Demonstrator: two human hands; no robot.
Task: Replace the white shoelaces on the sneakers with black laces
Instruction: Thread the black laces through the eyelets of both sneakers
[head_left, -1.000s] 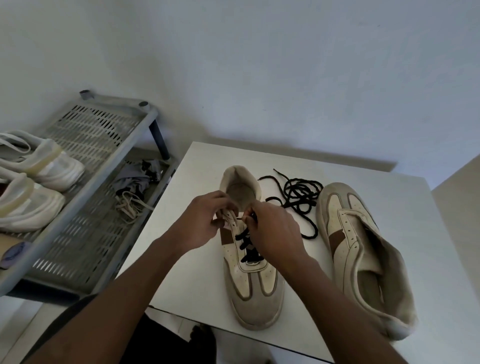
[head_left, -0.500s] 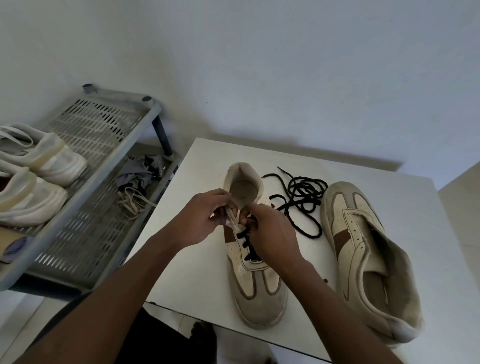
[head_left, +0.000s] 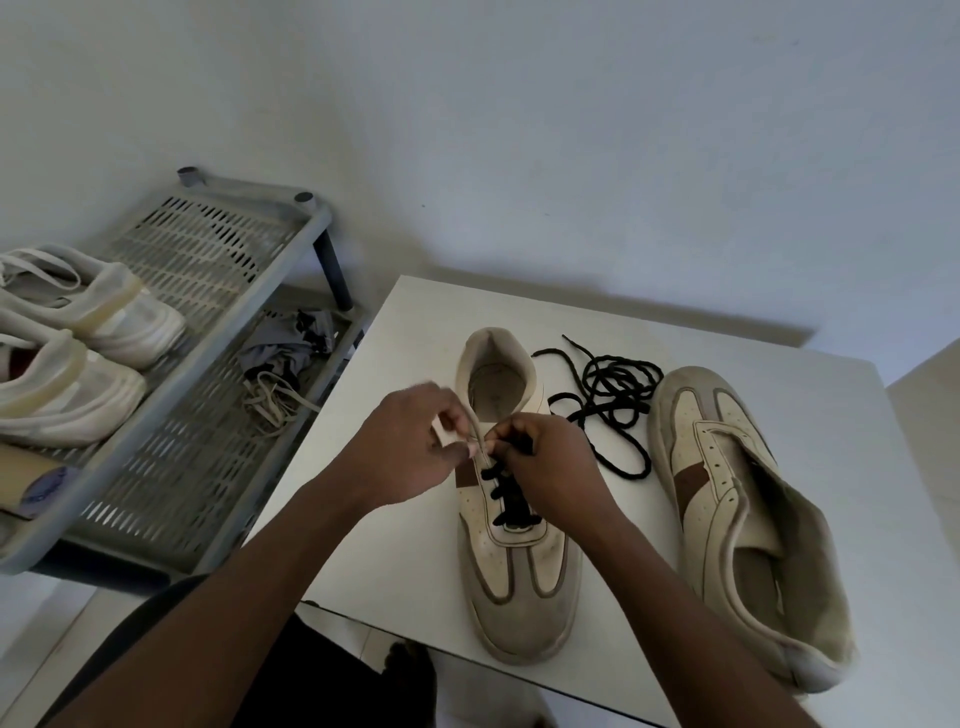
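— Where exactly does the sneaker (head_left: 511, 561) stand?
— Upright at the near middle of the table (head_left: 395, 519), toe toward the person, heel toward the wall (head_left: 571, 156). A black lace (head_left: 506, 499) crosses its lower eyelets in several rungs; the hands hide the upper eyelets.

— And the grips?
— Left hand (head_left: 410, 452): thumb and forefinger pinch a pale strip at the sneaker's left eyelet edge; the detail is blurred. Right hand (head_left: 550, 462): fingers curled, pinching the black lace at the top rung.

— What surrounds it?
— Just right of the heel, a loose lace (head_left: 615, 387), black, lies coiled on the table, between the sneaker and the other sneaker (head_left: 727, 509). That one is tilted on its side, toe toward the wall, eyelet holes showing. Both are cream with grey-tan toe trim and a brown side patch. The table is white and set against a plain pale wall. To its left stands a grey perforated rack (head_left: 208, 364): two white shoes (head_left: 67, 353) on top, crumpled cloth (head_left: 283, 348) and pale laces (head_left: 270, 405) on the lower shelf.
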